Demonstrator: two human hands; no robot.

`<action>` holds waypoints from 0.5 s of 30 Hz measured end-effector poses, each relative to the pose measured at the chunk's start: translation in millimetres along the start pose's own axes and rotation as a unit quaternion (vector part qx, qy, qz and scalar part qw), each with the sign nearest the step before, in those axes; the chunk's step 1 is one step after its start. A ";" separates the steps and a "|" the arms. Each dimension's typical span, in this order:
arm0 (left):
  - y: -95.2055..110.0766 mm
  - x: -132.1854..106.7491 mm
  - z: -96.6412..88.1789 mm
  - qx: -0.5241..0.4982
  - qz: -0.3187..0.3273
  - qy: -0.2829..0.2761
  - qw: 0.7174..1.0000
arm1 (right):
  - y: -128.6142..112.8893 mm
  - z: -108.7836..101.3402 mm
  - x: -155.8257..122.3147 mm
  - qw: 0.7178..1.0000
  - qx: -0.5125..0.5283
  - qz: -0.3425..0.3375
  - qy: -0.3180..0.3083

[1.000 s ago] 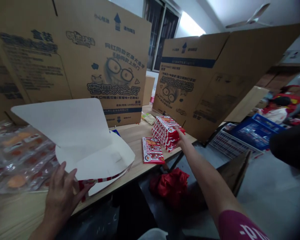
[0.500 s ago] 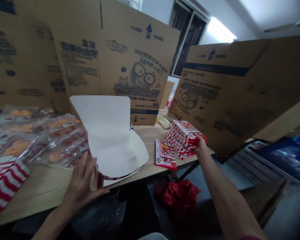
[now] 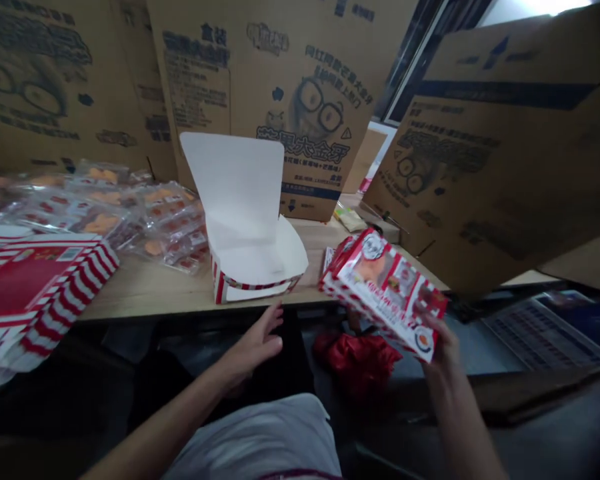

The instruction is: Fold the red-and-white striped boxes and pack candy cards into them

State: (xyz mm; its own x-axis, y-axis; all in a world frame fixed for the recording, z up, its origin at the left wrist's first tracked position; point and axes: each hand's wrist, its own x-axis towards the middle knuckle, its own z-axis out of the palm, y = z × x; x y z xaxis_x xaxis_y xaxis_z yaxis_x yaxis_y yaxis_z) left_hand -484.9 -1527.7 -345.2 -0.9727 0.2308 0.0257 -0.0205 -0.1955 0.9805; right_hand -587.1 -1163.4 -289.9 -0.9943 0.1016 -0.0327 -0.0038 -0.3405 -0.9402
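Observation:
Off the table's edge, my right hand point(image 3: 441, 343) grips a tilted stack of small red-and-white printed snack boxes point(image 3: 387, 290) by its right end. My left hand point(image 3: 261, 338) holds nothing, its fingers apart, just below the table's front edge. Above it, an open carton point(image 3: 247, 257) stands on the table with its white lid raised; its outside is striped red and white. Parts of other printed boxes show behind the held stack, mostly hidden by it.
Clear-wrapped orange sweets point(image 3: 105, 207) lie heaped at the left. Flat striped cartons point(image 3: 45, 287) overhang the front left edge. Large cardboard boxes point(image 3: 255, 87) wall off the back and right. A red plastic bag point(image 3: 360, 363) sits below the table.
My right hand has lifted the stack of snack boxes off the table and brought it nearer, tilting it. My left hand has let go of the open carton and moved right, below the edge.

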 end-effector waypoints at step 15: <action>-87.3 -38.1 -6.5 -0.083 -0.021 0.004 0.996 | 150.7 10.1 -82.8 0.937 -0.102 0.121 -0.312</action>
State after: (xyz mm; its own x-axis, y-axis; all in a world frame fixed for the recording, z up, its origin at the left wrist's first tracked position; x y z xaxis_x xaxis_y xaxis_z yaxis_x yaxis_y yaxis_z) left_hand -447.5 -1525.6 -433.0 -0.9719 0.2346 -0.0164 -0.0979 -0.3402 0.9353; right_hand -506.5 -1232.6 -425.5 -0.8326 -0.5429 -0.1096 0.1880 -0.0909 -0.9780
